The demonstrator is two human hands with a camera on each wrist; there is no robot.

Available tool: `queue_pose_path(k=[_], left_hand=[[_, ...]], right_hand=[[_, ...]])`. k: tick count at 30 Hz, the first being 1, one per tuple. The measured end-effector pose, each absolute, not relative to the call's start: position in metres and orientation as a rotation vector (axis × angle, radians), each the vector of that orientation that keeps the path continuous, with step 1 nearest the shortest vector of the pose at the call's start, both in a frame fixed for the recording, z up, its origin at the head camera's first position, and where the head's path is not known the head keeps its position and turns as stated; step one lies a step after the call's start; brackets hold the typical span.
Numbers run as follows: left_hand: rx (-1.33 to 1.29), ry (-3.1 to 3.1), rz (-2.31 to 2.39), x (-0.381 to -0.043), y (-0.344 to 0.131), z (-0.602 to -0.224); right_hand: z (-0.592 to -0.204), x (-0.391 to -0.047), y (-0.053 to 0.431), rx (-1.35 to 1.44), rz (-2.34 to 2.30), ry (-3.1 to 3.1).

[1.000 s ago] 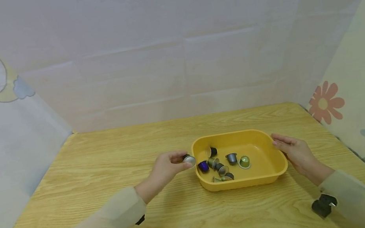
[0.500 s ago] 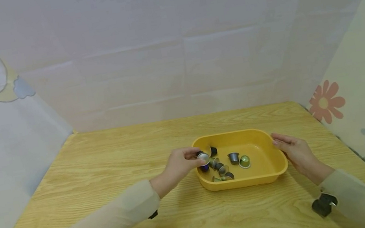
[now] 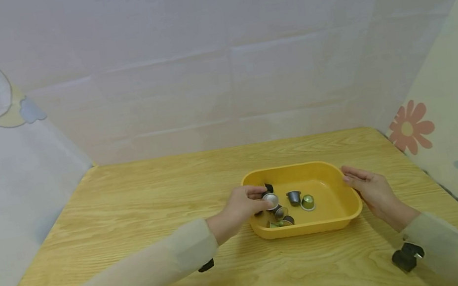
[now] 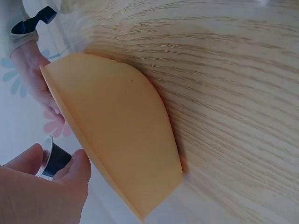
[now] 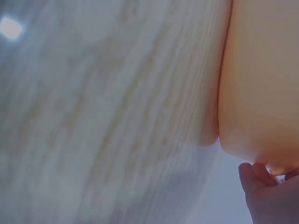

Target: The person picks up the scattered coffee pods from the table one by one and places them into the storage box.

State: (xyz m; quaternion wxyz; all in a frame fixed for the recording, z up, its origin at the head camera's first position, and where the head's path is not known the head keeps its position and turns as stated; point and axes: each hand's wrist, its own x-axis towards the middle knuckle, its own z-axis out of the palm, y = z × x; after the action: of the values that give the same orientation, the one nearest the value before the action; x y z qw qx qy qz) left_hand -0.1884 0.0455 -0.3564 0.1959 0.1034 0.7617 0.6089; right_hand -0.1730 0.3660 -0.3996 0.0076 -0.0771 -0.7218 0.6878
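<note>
My left hand [image 3: 245,205] is over the left part of a yellow plastic tub [image 3: 329,192]. Between thumb and fingers it pinches a coffee capsule [image 3: 271,200] with a silver lid; the left wrist view shows the capsule's dark body [image 4: 57,159]. Below and beside this hand lie several more capsules, partly covered by it. Near the tub's middle are a grey-blue capsule [image 3: 294,197] and a green capsule [image 3: 308,202]. My right hand [image 3: 371,190] holds the tub's right end at the rim, its fingertips against the outer wall in the right wrist view.
The tub stands on a wood-grain table [image 3: 151,190]. A pale cloth wall [image 3: 220,89] rises behind the table's back edge, and printed cloths hang at both sides. Black straps or devices sit at both wrists.
My left hand has carried the pinched capsule rightward, from the tub's left rim to over the capsules inside. My right hand and the tub stay almost still.
</note>
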Motion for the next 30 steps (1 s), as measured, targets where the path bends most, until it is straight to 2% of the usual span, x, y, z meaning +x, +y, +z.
queue_pose_path(k=[18, 30], left_hand=[[0.223, 2.067, 1.714, -0.194, 0.079, -0.342], [0.329, 2.004, 1.609, -0.193, 0.108, -0.335]], right_hand=[[-0.399, -0.173, 0.363, -0.238, 2.078, -2.31], [-0.398, -0.173, 0.365, -0.237, 2.08, -2.305]])
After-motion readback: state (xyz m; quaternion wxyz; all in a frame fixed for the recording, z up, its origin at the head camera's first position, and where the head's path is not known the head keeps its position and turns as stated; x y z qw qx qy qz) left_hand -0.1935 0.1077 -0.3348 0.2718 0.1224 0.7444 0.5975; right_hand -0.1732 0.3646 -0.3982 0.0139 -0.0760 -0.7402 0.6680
